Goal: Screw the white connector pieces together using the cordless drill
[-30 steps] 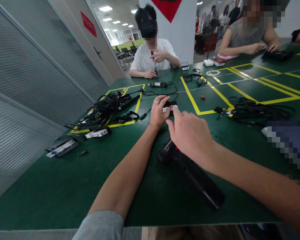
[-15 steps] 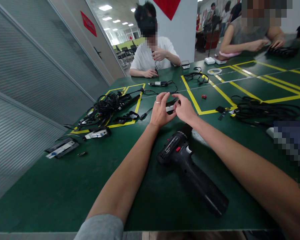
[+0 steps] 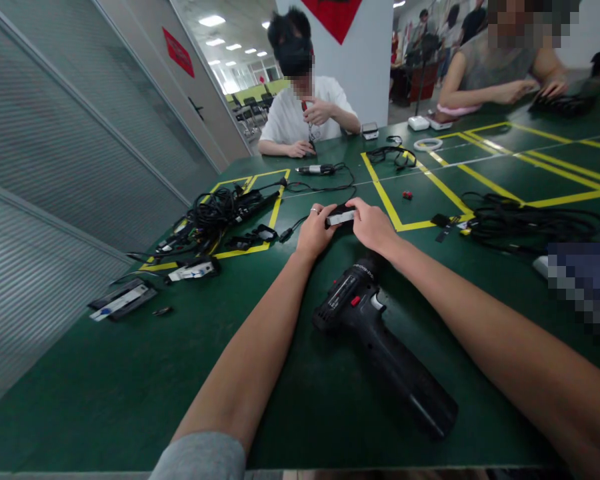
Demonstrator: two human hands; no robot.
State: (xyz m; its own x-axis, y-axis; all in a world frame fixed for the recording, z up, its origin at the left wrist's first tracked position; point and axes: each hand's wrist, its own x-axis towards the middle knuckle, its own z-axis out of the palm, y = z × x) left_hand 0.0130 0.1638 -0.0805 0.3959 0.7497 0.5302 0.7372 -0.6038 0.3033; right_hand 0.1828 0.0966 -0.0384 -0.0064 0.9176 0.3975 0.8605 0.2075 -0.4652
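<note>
Between my two hands is a small black casing (image 3: 341, 217) with a white strip along its near face. My left hand (image 3: 316, 232) grips its left end, a ring on one finger. The fingers of my right hand (image 3: 373, 225) close on the right end. Parts of the casing are hidden behind my fingers. Just below my hands, a black cordless drill (image 3: 365, 293) lies on its side, its grip pointing to the lower right and its chuck near my right wrist. A black cable plug (image 3: 286, 235) lies just left of my left hand.
On the green table (image 3: 145, 393), tangled black cables (image 3: 215, 217) lie left, near two black-and-white casings (image 3: 193, 270). More cables (image 3: 530, 220) are at right. A pen-shaped tool (image 3: 316, 169) lies beyond my hands. Two people sit across the table.
Both hands have come down slightly towards me and lowered their raised fingers. More of the casing's white strip shows between them. The drill stays in place.
</note>
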